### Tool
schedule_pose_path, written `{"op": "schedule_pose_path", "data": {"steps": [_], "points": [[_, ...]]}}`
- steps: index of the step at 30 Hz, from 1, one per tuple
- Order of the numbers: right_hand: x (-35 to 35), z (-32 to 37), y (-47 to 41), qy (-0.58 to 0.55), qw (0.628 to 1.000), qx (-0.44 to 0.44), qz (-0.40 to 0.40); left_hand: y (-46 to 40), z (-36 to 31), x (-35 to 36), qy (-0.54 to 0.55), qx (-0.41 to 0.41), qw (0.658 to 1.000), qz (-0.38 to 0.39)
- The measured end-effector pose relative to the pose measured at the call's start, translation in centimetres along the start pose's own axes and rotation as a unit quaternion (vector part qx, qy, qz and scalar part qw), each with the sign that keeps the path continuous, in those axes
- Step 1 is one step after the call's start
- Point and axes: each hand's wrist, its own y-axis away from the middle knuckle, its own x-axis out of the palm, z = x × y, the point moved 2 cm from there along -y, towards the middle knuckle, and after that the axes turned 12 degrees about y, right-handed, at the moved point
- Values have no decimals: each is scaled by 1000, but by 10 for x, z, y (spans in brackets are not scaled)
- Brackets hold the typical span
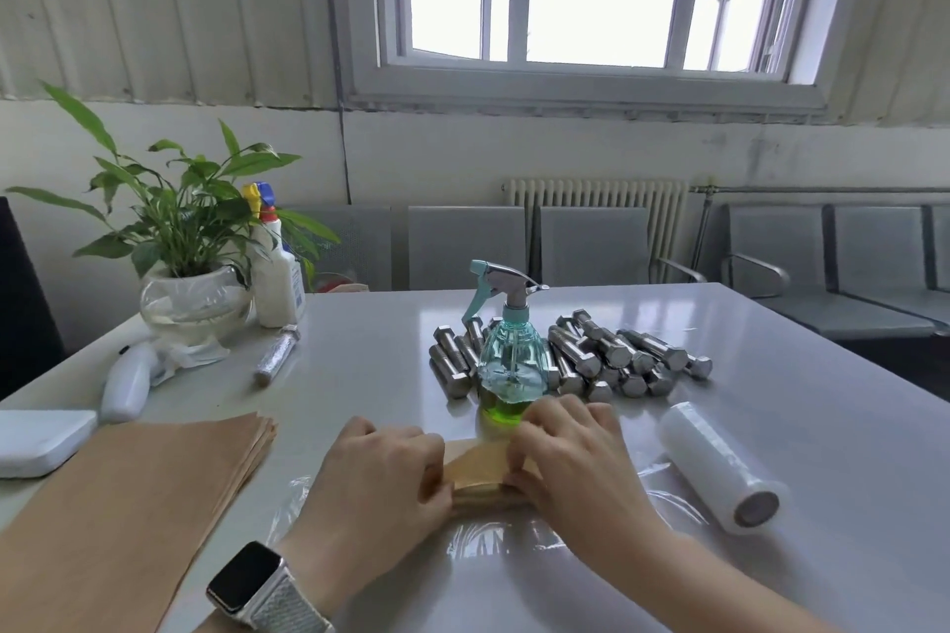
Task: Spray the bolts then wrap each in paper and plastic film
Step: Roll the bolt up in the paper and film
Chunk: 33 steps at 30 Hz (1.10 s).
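A bolt rolled in brown paper (480, 470) lies across a sheet of clear plastic film (493, 537) near the table's front edge. My left hand (378, 483) grips its left end and my right hand (576, 458) pinches its right end; the bolt itself is hidden by the paper. Behind it stands a teal spray bottle (509, 355) with green liquid. A pile of several bare steel bolts (611, 357) lies around and behind the bottle. A roll of plastic film (719, 473) rests at the right. A stack of brown paper sheets (133, 504) sits at the left.
A potted plant in a glass bowl (193, 303), a white bottle (275, 283), one wrapped bolt (277, 356), a white handheld device (128, 383) and a white box (41, 440) occupy the table's left side. Metal chairs (591, 247) stand behind the white table (802, 406).
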Motion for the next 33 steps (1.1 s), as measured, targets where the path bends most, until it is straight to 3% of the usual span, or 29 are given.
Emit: {"op": "schedule_pose_path", "data": {"steps": [5, 10, 19, 24, 33], "points": [[8, 0, 10, -11, 999, -27, 15, -1, -3, -1, 15, -2, 1000, -11], [14, -8, 6, -77, 990, -36, 111, -2, -9, 5, -48, 64, 996, -38], [16, -11, 4, -130, 982, -1, 137, -1, -6, 6, -59, 138, 989, -13], [14, -13, -7, -170, 966, -1, 193, -5, -4, 5, -39, 125, 991, 42], [14, -19, -27, -153, 923, -57, 350, -7, 6, 13, 44, 19, 996, 78]]}}
